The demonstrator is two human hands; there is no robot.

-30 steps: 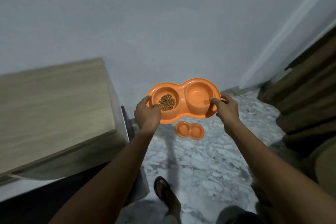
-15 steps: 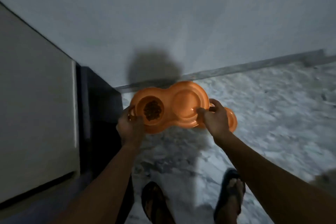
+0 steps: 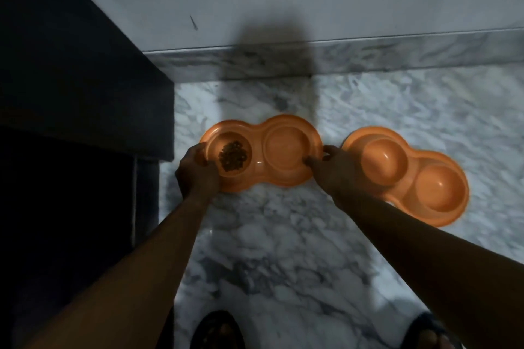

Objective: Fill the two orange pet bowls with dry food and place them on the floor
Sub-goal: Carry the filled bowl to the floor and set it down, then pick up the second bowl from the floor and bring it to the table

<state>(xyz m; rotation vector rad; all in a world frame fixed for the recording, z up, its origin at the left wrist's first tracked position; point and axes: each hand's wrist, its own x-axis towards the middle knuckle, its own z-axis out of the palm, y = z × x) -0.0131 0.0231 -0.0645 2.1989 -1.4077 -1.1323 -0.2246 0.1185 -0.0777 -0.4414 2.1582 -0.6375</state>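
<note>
Left hand (image 3: 198, 171) and right hand (image 3: 338, 168) each curl a grip round opposite ends of the orange plastic double-well pet bowl (image 3: 283, 150), low over the white marble floor (image 3: 283, 235). Lower it level so the brown kibble (image 3: 234, 156) won't spill, clear of the empty second orange bowl (image 3: 408, 178).

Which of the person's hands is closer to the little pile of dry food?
Left. The left hand grips the rim beside the dry food; the right hand holds the far end of the double bowl.

Feet (image 3: 221, 330) cut off by bottom edge; held bowl (image 3: 286, 150) rim ends hidden under left hand (image 3: 198, 176) and right hand (image 3: 336, 171); floor (image 3: 283, 235) contact indeterminate.
</note>
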